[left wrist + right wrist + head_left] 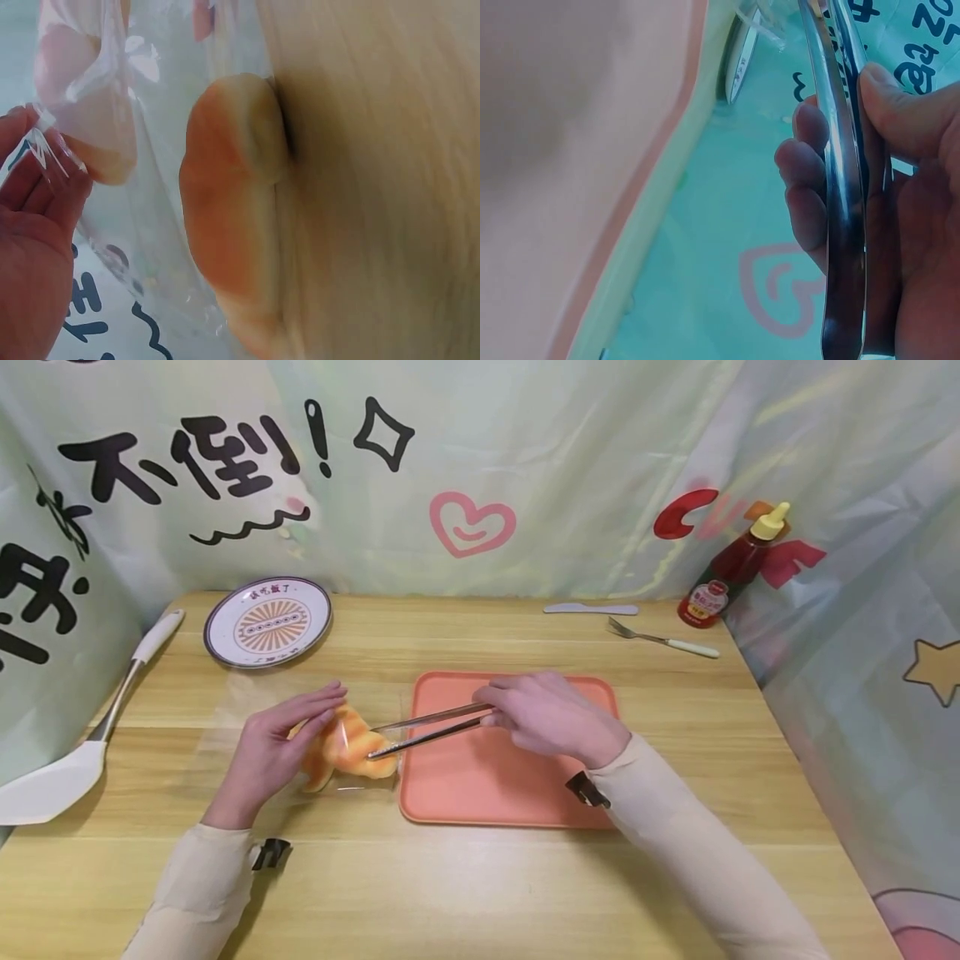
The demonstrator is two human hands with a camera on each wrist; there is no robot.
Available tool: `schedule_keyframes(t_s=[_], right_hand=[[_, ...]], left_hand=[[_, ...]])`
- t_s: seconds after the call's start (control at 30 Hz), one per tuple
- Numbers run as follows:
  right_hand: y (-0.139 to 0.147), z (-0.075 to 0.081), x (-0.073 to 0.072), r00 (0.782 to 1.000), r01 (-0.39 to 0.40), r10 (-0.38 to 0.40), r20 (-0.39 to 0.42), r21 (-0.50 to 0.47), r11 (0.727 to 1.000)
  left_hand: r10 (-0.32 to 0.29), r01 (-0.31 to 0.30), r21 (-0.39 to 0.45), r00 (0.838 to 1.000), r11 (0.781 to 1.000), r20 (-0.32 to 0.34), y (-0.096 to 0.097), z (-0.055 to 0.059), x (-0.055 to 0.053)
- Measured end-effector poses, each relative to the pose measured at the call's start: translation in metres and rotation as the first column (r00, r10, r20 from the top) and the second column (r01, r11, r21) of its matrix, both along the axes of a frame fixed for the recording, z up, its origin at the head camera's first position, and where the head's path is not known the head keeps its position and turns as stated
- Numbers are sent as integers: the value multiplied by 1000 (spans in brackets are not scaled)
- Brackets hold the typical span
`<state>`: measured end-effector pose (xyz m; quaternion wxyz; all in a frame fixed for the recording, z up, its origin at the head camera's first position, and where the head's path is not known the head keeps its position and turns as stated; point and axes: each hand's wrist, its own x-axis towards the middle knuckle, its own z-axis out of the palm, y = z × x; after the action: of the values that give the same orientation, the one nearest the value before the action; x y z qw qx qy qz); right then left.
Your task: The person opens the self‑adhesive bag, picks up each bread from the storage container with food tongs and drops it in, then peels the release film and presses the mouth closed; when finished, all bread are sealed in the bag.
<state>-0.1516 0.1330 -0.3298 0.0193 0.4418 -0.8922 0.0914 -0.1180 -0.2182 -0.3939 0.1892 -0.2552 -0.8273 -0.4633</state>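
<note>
My left hand [277, 747] pinches the edge of a clear plastic bag [154, 247] between thumb and fingers, as the left wrist view shows. One golden-brown bread roll [225, 195] rests at the tabletop, and another piece of bread [101, 154] shows higher up, by the fingertips. In the head view the orange-striped bread [352, 747] lies just left of the pink tray. My right hand [551, 714] grips metal tongs [427, 739] above the tray, their two arms parted. The tong tips reach the bread's right side; whether they are inside the bag I cannot tell.
The pink tray [480, 793] lies under my right hand. A patterned plate [315, 627] stands back left, a white spatula [56, 785] at the left edge. Toward the back right are a knife [592, 609], a fork [667, 642] and a sauce bottle [731, 568].
</note>
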Motion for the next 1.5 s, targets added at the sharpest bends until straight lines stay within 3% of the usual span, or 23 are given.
schedule_keyframes(t_s=[1.0, 1.5], right_hand=[[-30, -13, -9, 1000, 21, -21, -10, 30, 999], [-39, -20, -12, 1000, 20, -21, -4, -17, 1000]], left_hand=[[3, -3, -10, 999, 1000, 35, 7, 3, 2], [29, -29, -19, 999, 999, 20, 7, 2, -1]])
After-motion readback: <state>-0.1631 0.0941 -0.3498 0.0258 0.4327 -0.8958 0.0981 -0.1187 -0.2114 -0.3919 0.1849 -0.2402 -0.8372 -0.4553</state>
